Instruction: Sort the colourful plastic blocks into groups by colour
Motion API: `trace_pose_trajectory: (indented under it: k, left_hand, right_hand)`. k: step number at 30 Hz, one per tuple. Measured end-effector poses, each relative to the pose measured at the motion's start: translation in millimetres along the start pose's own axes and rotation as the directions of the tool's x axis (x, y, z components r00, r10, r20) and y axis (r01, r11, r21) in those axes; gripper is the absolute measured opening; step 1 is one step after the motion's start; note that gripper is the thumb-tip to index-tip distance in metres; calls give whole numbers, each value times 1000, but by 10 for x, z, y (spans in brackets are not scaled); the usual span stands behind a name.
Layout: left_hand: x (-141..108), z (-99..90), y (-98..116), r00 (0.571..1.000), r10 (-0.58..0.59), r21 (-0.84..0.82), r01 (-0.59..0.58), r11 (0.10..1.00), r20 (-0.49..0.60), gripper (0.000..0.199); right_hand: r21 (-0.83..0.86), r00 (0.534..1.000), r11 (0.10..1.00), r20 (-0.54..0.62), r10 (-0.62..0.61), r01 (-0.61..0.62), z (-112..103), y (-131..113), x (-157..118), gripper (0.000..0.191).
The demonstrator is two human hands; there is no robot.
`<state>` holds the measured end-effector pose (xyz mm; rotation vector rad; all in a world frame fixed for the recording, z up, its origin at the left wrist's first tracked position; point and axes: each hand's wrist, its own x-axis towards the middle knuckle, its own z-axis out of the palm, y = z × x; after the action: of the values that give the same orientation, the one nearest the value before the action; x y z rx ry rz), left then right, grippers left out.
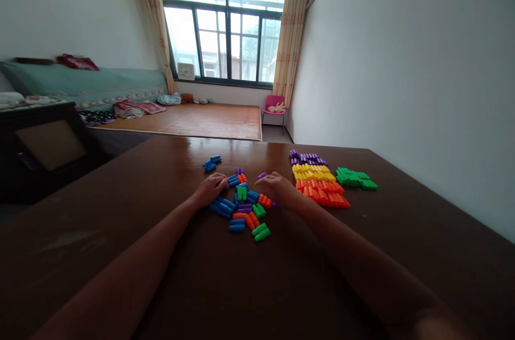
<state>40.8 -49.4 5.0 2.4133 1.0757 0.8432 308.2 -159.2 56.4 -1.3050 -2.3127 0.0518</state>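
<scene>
A loose pile of blue, green, orange and purple plastic pieces lies mid-table, with a green piece (261,232) at its near edge. My left hand (212,189) rests at the pile's left side, fingers curled by a blue piece (233,181); whether it grips that piece is unclear. At the pile's right, my right hand (277,187) has its fingers closed around a purple piece (262,175). Right of it lie sorted rows: purple pieces (308,159), yellow pieces (313,172) and orange pieces (322,192). Green pieces (354,178) form a separate group farther right.
A few blue pieces (211,163) lie beyond my left hand on the brown table (193,281). Behind the table are a bed (217,117) and a pink chair (274,104). A dark cabinet (48,141) stands at the left, a white wall at the right.
</scene>
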Motion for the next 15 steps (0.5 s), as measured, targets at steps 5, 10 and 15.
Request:
trace_pose_trajectory:
  k: [5, 10, 15]
  left_hand:
    - [3, 23, -41, 1000, 8, 15, -8, 1000, -5, 44]
    - [5, 17, -32, 1000, 2, 16, -2, 1000, 0, 44]
    - [16, 12, -62, 1000, 2, 19, -2, 1000, 9, 45]
  right_hand:
    - [-178, 985, 977, 105, 135, -115, 142, -310, -40, 16]
    - [-98, 956, 980, 222, 191, -173, 114, -251, -130, 23]
    - [-35, 978, 999, 206, 40, -33, 183, -252, -156, 28]
